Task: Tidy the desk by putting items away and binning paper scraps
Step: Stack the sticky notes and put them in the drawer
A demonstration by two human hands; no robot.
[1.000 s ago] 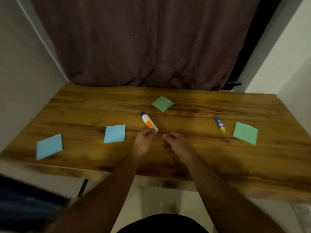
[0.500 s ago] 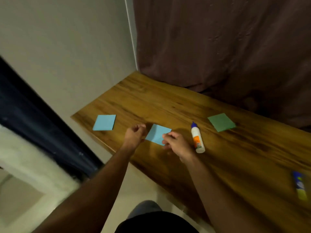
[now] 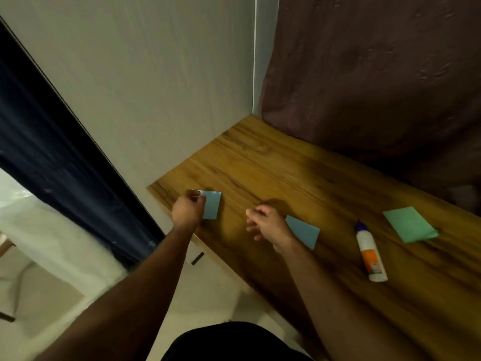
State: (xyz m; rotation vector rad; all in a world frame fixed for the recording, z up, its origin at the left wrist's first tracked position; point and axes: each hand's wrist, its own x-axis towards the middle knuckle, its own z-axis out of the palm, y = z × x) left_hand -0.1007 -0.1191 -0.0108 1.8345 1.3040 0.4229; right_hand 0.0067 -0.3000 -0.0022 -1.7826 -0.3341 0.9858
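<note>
A wooden desk (image 3: 286, 173) carries several paper squares. My left hand (image 3: 188, 208) lies over the left part of a blue paper square (image 3: 214, 205) near the desk's left end, fingers curled and pinching its upper corner. My right hand (image 3: 265, 225) hovers over the desk with loosely curled fingers and holds nothing. It covers the near-left corner of a second blue paper square (image 3: 304, 230). Right of that lies a white glue bottle (image 3: 369, 254) with an orange label and blue cap. A green paper square (image 3: 410, 224) lies beyond the bottle.
A pale wall (image 3: 156, 87) closes the desk's left end, and a dark brown curtain (image 3: 377, 74) hangs behind it. A dark blue curtain (image 3: 52, 142) hangs at the left, beyond the desk. The desk's front edge runs diagonally below my hands.
The view has swung left along the desk. My left hand moved from beside the middle blue square to the leftmost one and took its corner. My right hand left the middle blue square's edge.
</note>
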